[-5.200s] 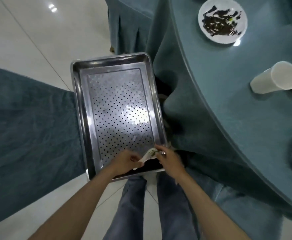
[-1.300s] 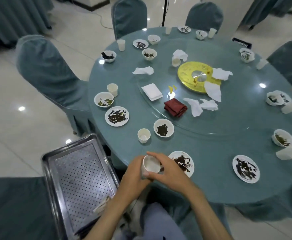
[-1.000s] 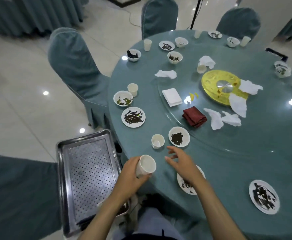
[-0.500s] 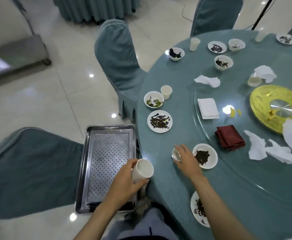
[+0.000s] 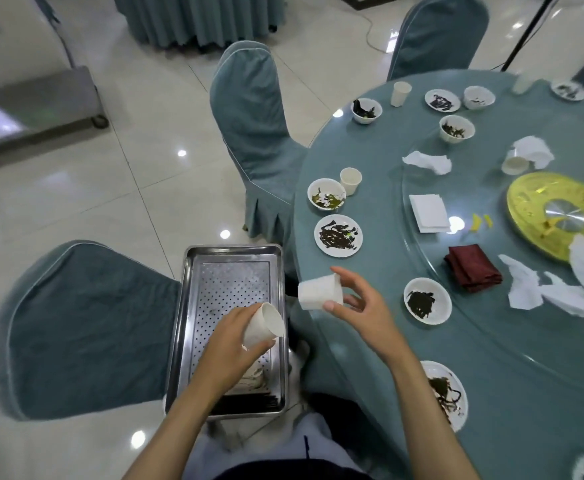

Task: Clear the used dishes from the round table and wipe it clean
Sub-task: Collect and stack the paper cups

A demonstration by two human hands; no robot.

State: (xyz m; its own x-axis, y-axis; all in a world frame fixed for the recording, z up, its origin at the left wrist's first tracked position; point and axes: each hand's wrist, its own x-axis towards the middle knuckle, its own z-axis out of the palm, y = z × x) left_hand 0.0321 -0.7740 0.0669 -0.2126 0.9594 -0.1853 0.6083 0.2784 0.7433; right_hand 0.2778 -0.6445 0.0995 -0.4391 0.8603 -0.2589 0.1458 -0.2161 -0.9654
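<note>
The left hand [image 5: 228,344] is above the near half of the metal tray [image 5: 229,250]. Its fingers are curled round a white paper cup [image 5: 262,325], which tilts with its mouth up and to the right. Dark dregs [image 5: 249,400] lie at the tray's near end.

Just right of the tray, over the edge of the round worktop [image 5: 491,358], the right hand [image 5: 359,310] holds a second paper cup [image 5: 320,293] on its side. Thumb and fingertips pinch it; the other fingers are spread loosely.

Right of the tray and nearest the person sits a plate with dark scraps [image 5: 446,393]. Farther right is a small bowl [image 5: 427,301] of dark leaves. Beyond the tray's far right corner stand a smeared plate [image 5: 338,235] and then a bowl of greenish scraps [image 5: 326,194], with an upright cup [image 5: 350,181] just beside it. Far to the right of the tray lie a folded red cloth [image 5: 474,268] and a yellow dish [image 5: 540,209]. A covered chair [image 5: 255,116] stands beyond the tray's far end.
</note>
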